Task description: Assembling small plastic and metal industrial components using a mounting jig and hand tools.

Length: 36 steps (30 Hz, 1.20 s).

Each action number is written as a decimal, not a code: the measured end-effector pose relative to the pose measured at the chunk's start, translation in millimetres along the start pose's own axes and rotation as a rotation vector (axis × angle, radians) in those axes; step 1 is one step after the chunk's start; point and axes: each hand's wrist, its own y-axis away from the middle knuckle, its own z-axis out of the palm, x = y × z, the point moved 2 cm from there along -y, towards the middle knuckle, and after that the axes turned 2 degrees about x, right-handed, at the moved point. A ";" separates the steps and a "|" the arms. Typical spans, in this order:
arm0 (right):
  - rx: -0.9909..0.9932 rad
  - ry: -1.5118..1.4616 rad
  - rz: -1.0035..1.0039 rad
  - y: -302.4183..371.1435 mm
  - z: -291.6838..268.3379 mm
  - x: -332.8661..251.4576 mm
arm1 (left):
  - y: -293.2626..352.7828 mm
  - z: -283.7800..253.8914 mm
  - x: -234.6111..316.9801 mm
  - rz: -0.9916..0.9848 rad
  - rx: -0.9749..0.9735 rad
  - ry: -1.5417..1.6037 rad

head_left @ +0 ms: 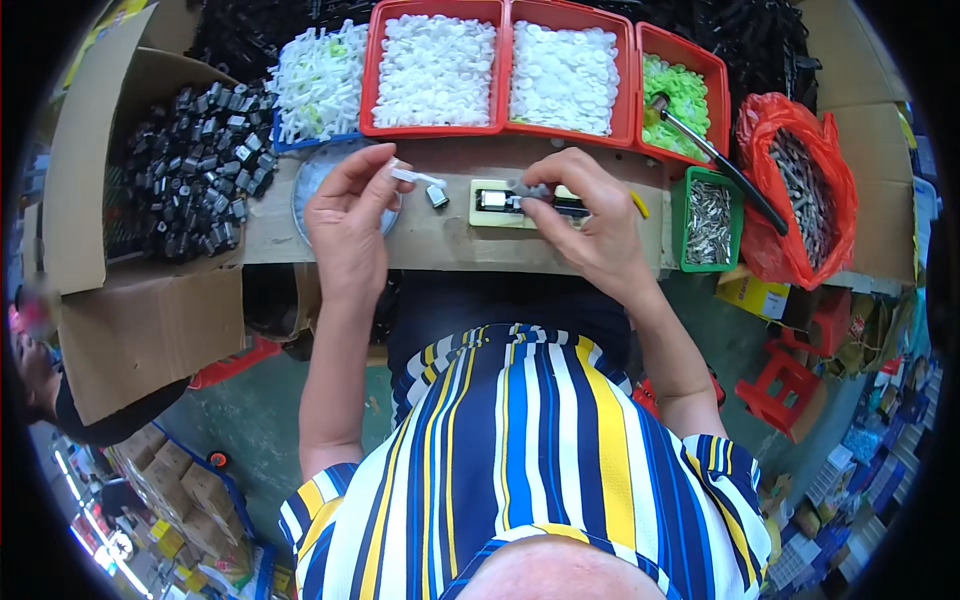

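Observation:
My left hand (348, 222) is closed in a pinch on a slim white plastic piece (406, 175) with a rounded end. Just right of that piece, a small black-and-silver block (437, 196) lies on the cardboard-covered bench. A cream rectangular fixture (482, 219) sits at the bench middle, with a white block and dark parts in its slot. Over its right half, my right hand (598, 218) pinches a small grey piece (530, 189) between thumb and fingers. The fingers partly cover that piece, and whether it touches the fixture cannot be told.
Red trays (503, 128) of white and green plastic parts line the back, beside a blue tray of white pieces. A cardboard box (82, 190) with dark blocks stands left. To the right are a green bin (689, 226) of metal pins, a hammer (745, 183) and a red bag (850, 190).

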 end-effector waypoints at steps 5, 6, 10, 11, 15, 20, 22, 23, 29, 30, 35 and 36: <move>-0.015 0.137 -0.056 3.4 1.2 0.2 | 8.0 28.7 -17.0 -0.060 -0.041 0.119; -0.021 0.171 -0.055 4.8 0.0 0.4 | 9.3 32.9 -19.8 -0.073 -0.046 0.127; -0.032 0.153 -0.035 7.9 -2.5 1.1 | 12.6 42.1 -25.9 -0.074 -0.097 0.113; -0.032 0.160 -0.047 8.6 -3.7 1.3 | 13.6 44.4 -26.3 -0.076 -0.100 0.111; -0.049 0.208 -0.072 13.8 -6.9 6.3 | 16.7 51.0 -28.6 -0.024 -0.073 0.011; -0.009 0.405 -0.181 18.2 -13.6 6.4 | 20.4 60.1 -26.9 0.055 -0.116 -0.160; 0.001 0.439 -0.195 19.0 -15.7 7.7 | 21.3 61.8 -29.0 -0.017 -0.156 -0.188; 0.002 0.436 -0.214 19.1 -16.7 8.5 | 21.3 62.9 -27.7 -0.018 -0.161 -0.190; -0.064 0.141 -0.004 18.7 -29.0 19.0 | 21.1 65.4 -23.3 0.035 -0.298 -0.239; -0.100 0.021 0.122 19.3 -32.0 21.3 | 18.6 64.3 -18.1 0.191 -0.394 -0.385; -0.177 -0.125 0.268 18.1 -41.2 25.8 | 18.6 62.5 -9.5 0.611 -0.513 -0.706; -0.206 -0.163 0.309 18.3 -41.5 26.1 | 17.3 59.5 -10.4 0.783 -0.541 -0.827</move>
